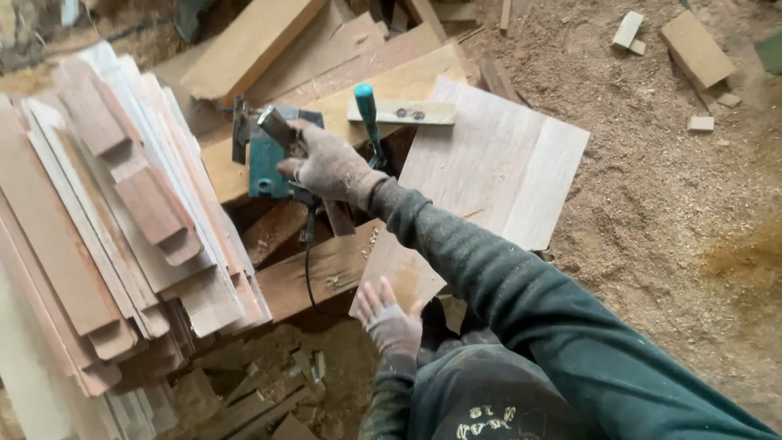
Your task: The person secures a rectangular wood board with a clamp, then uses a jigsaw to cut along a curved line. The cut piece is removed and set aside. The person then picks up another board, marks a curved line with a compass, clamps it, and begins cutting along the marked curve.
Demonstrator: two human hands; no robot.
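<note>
My right hand [330,167], in a worn grey glove, reaches forward and grips the top of a teal electric power tool [265,155] resting on a pale plank [358,102]. Its black cord [309,261] hangs down over a darker beam [322,273]. My left hand [389,322], also gloved, lies open with fingers spread against the near corner of a wide pale board [489,175]. A teal-handled tool [368,110] stands just beyond my right hand, next to a short wood strip [403,112].
A tall stack of reddish and pale moulded wood strips [122,220] fills the left. Thick planks [252,41] lie at the back. Sawdust [668,212] covers the ground on the right, with small offcut blocks [696,49] far right. Scrap pieces [269,391] lie below.
</note>
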